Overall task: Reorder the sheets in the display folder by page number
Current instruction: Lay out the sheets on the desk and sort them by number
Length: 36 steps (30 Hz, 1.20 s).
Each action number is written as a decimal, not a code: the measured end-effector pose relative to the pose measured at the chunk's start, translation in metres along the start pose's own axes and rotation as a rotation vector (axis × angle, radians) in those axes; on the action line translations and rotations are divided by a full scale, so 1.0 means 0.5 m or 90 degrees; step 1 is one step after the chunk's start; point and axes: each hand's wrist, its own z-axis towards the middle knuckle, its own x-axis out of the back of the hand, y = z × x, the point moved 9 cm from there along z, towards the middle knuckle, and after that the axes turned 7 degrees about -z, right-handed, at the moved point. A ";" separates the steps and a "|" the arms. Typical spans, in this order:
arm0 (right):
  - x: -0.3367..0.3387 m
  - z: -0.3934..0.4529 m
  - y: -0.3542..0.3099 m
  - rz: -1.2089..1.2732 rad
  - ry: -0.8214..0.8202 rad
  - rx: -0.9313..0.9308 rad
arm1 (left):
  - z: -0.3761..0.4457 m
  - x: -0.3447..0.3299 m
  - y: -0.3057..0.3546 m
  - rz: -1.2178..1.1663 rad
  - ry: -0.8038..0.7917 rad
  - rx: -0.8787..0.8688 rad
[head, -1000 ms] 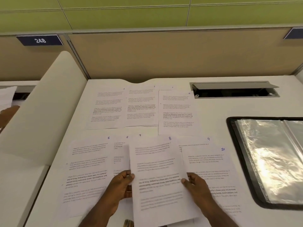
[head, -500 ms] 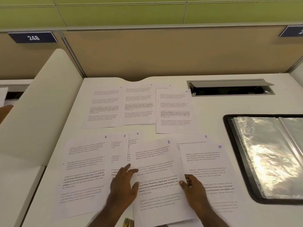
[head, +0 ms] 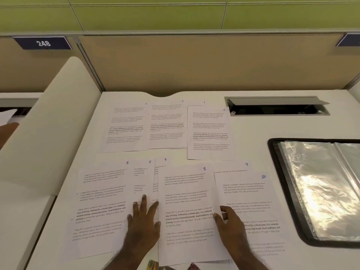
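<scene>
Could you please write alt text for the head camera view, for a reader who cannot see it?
Ten numbered sheets lie in two rows on a white desk; the left hand presses flat beside sheet 8, whose right edge the right hand pinches. An open display folder lies right.

left hand: flat, fingers spread, pointing to 12 o'clock | right hand: thumb and fingers pinching, at 3 o'clock of left

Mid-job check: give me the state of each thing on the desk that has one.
Display folder: open, visible sleeves empty.
Sheet 8: overlapping sheets 7 and 9.
Left hand: flat, pressing sheet 6.
Right hand: pinching sheet 8's edge.
Cable hatch: lid open.
</scene>
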 end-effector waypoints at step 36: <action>-0.018 0.013 -0.060 -0.279 0.065 0.128 | 0.007 -0.009 -0.014 0.024 -0.024 -0.041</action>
